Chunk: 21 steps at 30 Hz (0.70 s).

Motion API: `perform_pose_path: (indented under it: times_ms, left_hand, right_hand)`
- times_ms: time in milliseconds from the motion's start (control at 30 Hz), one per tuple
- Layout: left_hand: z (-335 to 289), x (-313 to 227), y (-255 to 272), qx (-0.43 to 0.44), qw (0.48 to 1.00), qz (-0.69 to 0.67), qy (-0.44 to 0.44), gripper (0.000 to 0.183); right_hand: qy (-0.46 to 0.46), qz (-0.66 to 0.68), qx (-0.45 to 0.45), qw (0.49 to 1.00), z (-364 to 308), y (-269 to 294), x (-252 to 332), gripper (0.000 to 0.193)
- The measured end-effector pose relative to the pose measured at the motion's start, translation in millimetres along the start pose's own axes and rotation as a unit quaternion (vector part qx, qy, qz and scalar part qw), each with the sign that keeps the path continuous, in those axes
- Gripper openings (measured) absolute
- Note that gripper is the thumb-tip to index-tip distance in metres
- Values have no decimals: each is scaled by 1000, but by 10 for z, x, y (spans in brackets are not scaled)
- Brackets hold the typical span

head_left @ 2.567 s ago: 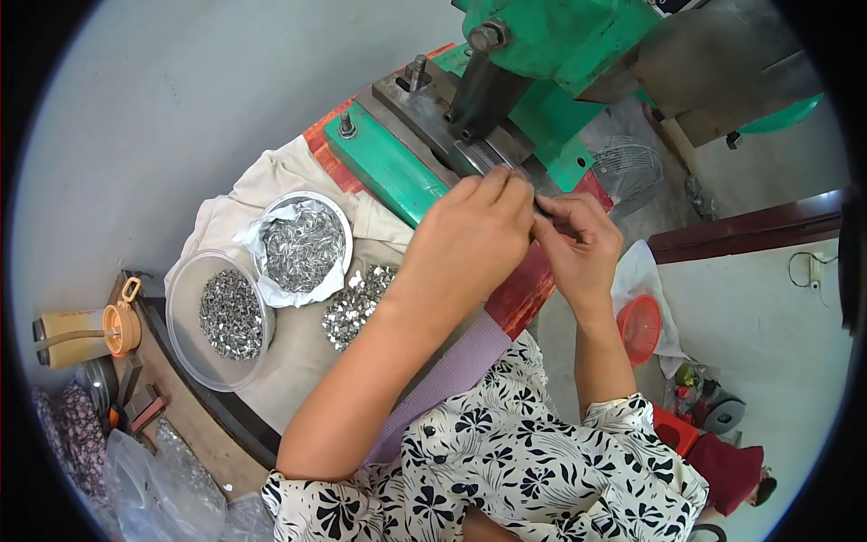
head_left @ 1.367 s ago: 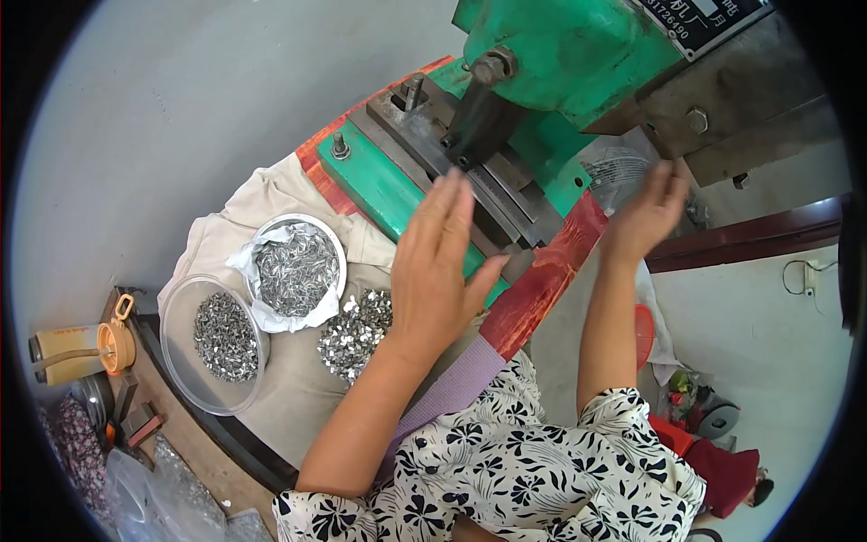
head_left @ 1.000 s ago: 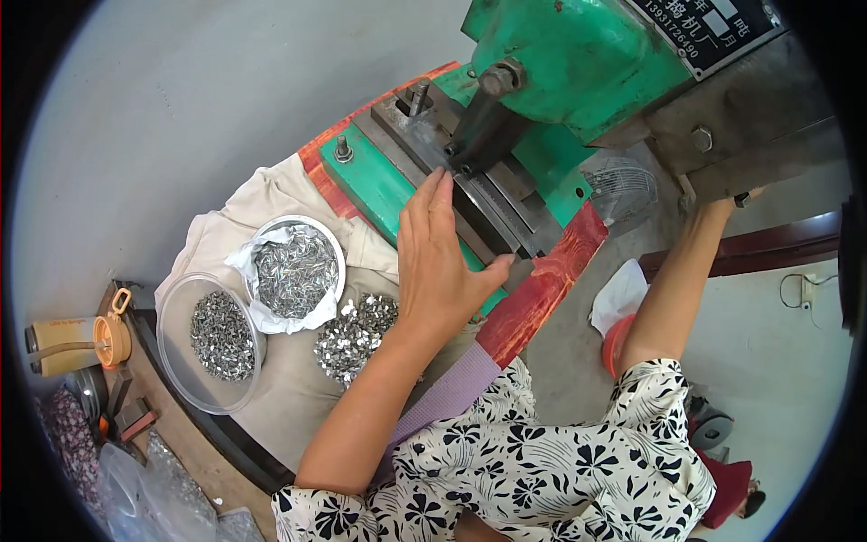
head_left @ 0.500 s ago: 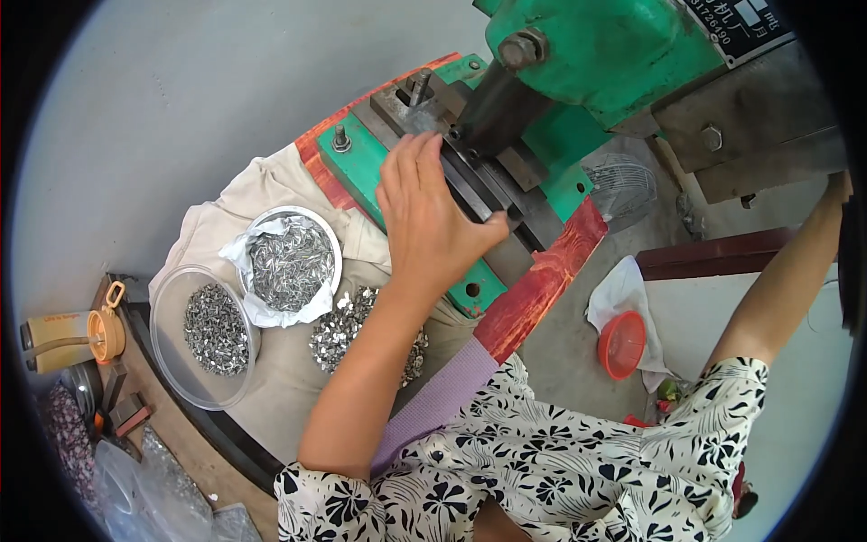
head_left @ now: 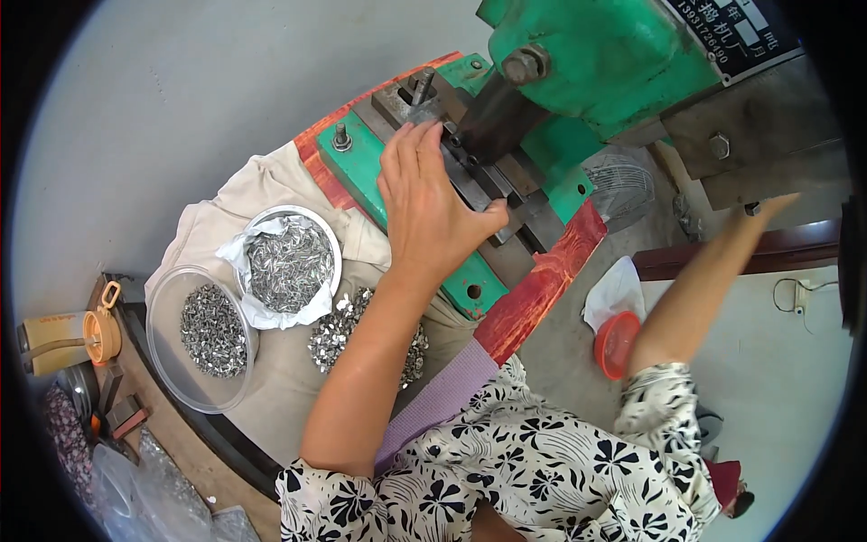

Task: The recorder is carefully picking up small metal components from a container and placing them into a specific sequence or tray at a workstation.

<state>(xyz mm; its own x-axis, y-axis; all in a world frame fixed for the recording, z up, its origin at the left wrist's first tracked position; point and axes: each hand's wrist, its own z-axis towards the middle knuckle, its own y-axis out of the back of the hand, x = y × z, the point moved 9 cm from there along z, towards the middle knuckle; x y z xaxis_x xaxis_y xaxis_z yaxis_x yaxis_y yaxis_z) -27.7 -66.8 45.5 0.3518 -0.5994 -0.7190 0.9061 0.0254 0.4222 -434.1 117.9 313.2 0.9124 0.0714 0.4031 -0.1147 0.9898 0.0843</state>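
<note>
My left hand (head_left: 424,203) lies over the steel die (head_left: 474,185) on the bed of a green press (head_left: 578,63). Its fingers reach to the far end of the die, close beside the dark round ram (head_left: 495,116), and the thumb stands wide apart at the near end. No loose piece shows in it. On the right, my right arm stretches up beneath the heavy grey steel block (head_left: 759,149) of the press. The right hand (head_left: 775,204) is blurred there, and its fingers cannot be made out.
Left of the press, a cloth holds a lined metal bowl (head_left: 338,257) of shiny slivers, a clear plastic tub (head_left: 163,366) of small metal parts and a loose heap of metal pieces (head_left: 330,339). A red-painted board (head_left: 542,275) edges the press. A red basket (head_left: 618,343) sits lower right.
My right arm has swung leftward, and its hand has come in under the grey block. The left thumb has shifted slightly up along the die. The view has tilted a little.
</note>
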Motion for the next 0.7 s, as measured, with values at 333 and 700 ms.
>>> perform_pose_path:
  times_ms: [333,700]
  left_hand:
    - [3,23,-22,27,1000,-7,1,89]
    - [26,31,-9,22,1000,-16,2,87]
  right_hand:
    - [20,39,-72,996,-480,-29,-51,42]
    - [-21,9,80,997,874,272,-156,54]
